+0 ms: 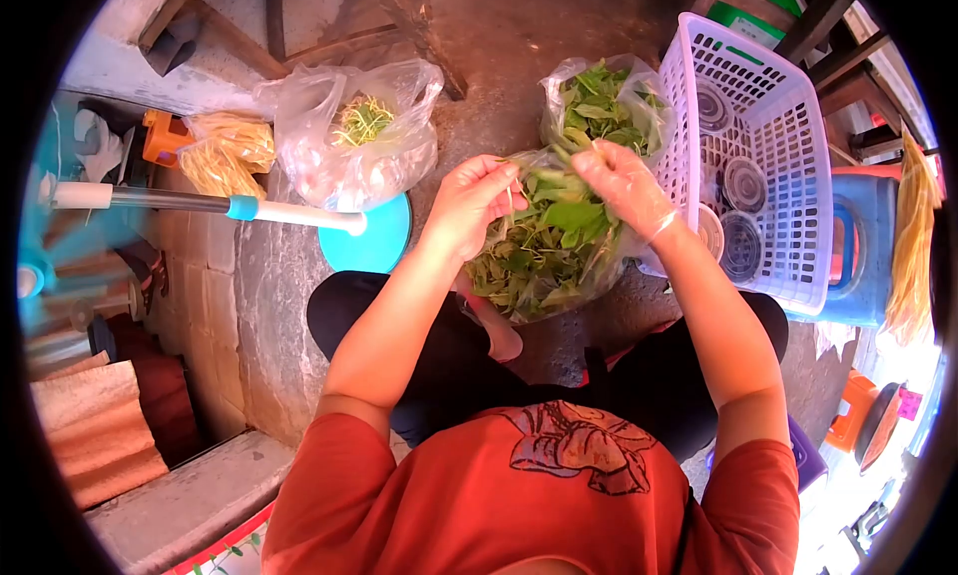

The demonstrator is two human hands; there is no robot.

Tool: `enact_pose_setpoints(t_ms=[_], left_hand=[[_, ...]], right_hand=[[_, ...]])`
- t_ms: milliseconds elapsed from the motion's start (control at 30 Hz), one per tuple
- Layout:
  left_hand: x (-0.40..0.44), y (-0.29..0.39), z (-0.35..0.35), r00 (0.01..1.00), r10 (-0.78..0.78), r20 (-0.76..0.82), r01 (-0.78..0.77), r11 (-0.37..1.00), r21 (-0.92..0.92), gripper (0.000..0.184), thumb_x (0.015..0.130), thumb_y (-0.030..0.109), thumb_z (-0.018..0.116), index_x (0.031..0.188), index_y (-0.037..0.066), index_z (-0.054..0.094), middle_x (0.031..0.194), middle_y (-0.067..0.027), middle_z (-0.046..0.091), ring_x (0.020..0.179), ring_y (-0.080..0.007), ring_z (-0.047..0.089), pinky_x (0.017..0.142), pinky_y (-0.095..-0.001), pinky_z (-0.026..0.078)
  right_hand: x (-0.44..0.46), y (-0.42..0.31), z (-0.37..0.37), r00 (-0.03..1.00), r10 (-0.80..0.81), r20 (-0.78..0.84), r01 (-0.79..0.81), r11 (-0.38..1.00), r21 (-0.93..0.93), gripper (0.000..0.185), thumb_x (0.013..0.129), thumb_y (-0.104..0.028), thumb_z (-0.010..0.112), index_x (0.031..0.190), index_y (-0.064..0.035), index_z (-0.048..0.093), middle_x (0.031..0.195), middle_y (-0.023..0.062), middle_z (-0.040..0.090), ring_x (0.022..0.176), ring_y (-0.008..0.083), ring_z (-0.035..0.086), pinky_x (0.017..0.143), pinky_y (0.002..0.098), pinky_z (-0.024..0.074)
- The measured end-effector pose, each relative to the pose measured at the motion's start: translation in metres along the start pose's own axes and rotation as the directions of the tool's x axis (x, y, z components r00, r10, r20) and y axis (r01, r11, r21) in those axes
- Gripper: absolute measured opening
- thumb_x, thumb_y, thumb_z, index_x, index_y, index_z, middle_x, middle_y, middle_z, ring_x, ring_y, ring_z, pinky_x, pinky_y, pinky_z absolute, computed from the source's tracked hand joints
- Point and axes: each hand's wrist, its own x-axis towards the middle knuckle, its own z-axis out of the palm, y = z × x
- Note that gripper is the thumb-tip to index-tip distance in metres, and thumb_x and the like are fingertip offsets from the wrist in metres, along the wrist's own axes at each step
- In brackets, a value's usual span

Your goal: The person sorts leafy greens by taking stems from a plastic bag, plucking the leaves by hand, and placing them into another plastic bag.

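Note:
My right hand [624, 184] is closed around a sprig of leafy greens [559, 188], whose leaves hang below the fingers. To its left, my left hand [477, 204] has thumb and forefinger pinched together by the stem end; whatever lies between them is too small to make out. Both hands are above a clear plastic bag full of loose green leaves [529, 266], which sits between my knees. Just beyond is a second clear bag of greens [604, 106]. At the far left, another clear bag [384, 171] contains a small heap of thin stems [363, 119].
A lilac plastic basket [813, 176] with round clear lids stands on the right, beside a blue container [866, 231]. On the left are a turquoise round base [384, 241], a fan pole [180, 200] and bundled yellow bags [225, 151]. Wooden legs [424, 36] rise at the back.

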Motion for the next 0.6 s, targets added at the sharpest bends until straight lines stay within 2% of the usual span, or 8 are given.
enact_pose_setpoints(t_ms=[67,100,200,333,433,467,533,600], left_hand=[[0.0,-0.004,0.003,1.0,-0.006,0.009,0.007,1.0,-0.029,0.011,0.088,0.016,0.059,0.09,0.005,0.057,0.081,-0.0025,0.061,0.07,-0.01,0.058,0.065,-0.0237,0.046],[0.001,-0.006,0.005,1.0,-0.01,0.014,0.011,0.999,-0.042,0.011,0.088,0.016,0.059,0.09,0.005,0.057,0.082,-0.0028,0.062,0.072,-0.0108,0.059,0.066,-0.0249,0.047],[0.002,-0.01,0.014,0.999,-0.01,0.049,0.01,1.0,0.003,0.011,0.088,0.015,0.059,0.09,0.004,0.057,0.082,-0.0033,0.062,0.073,-0.0104,0.058,0.065,-0.0229,0.046],[0.003,-0.019,0.016,0.997,0.033,0.064,-0.037,0.998,0.059,0.012,0.087,0.015,0.06,0.089,0.004,0.057,0.076,-0.0027,0.059,0.067,-0.0114,0.056,0.061,-0.0232,0.045],[0.011,-0.022,0.004,0.997,0.042,-0.063,-0.049,0.992,-0.12,0.014,0.086,0.018,0.062,0.089,0.005,0.056,0.073,-0.002,0.058,0.066,-0.0131,0.056,0.061,-0.0251,0.046],[0.015,-0.017,-0.003,0.988,0.094,-0.119,-0.104,0.991,-0.081,0.015,0.086,0.02,0.062,0.087,0.007,0.055,0.072,-0.0017,0.057,0.067,-0.015,0.056,0.064,-0.0283,0.046],[0.017,0.003,-0.015,0.99,-0.014,-0.138,-0.027,0.957,-0.29,0.013,0.087,0.021,0.06,0.087,0.009,0.055,0.075,-0.0014,0.057,0.072,-0.0161,0.056,0.067,-0.0312,0.047],[0.014,0.015,-0.022,0.998,-0.052,0.02,0.056,0.92,-0.388,0.013,0.09,0.023,0.056,0.088,0.01,0.055,0.081,-0.0022,0.057,0.077,-0.0164,0.055,0.07,-0.0335,0.046]], right_hand=[[-0.009,-0.025,0.006,0.982,0.069,0.174,-0.069,0.998,-0.003,0.029,0.083,-0.028,0.063,0.092,-0.0017,0.057,0.08,0.0031,0.056,0.074,0.0123,0.047,0.07,0.0286,0.0414],[-0.011,-0.021,0.013,0.98,-0.013,0.2,0.001,0.998,0.063,0.022,0.082,-0.024,0.065,0.091,-0.0048,0.056,0.08,-0.0004,0.052,0.075,0.0074,0.044,0.067,0.0238,0.0394],[-0.021,-0.02,0.03,0.976,-0.064,0.209,0.048,0.996,0.079,0.019,0.083,-0.022,0.064,0.088,-0.0055,0.056,0.078,-0.0015,0.05,0.074,0.0071,0.043,0.066,0.024,0.0392],[-0.024,-0.019,0.029,0.964,-0.005,0.267,-0.043,0.984,0.174,0.015,0.087,-0.018,0.057,0.09,-0.0029,0.057,0.079,0.0019,0.055,0.076,0.0099,0.048,0.068,0.029,0.0417],[-0.025,-0.027,0.024,0.962,-0.032,0.271,0.11,0.954,-0.28,0.016,0.088,-0.017,0.054,0.09,-0.0006,0.056,0.079,0.0055,0.056,0.076,0.0121,0.049,0.069,0.0301,0.0423],[-0.024,-0.021,0.025,0.965,-0.022,0.26,0.073,0.98,-0.187,0.017,0.088,-0.017,0.054,0.09,-0.0001,0.056,0.079,0.0064,0.056,0.076,0.0127,0.049,0.069,0.0303,0.0425],[-0.021,-0.01,0.026,0.972,0.001,0.235,-0.001,1.0,0.002,0.019,0.088,-0.018,0.054,0.09,0.0009,0.055,0.078,0.0082,0.056,0.075,0.0139,0.05,0.07,0.0307,0.0428],[-0.014,-0.014,0.018,0.988,0.032,0.148,-0.046,0.994,0.096,0.019,0.088,-0.021,0.055,0.089,-0.0017,0.057,0.079,0.0037,0.057,0.076,0.0113,0.049,0.071,0.0286,0.0431]])
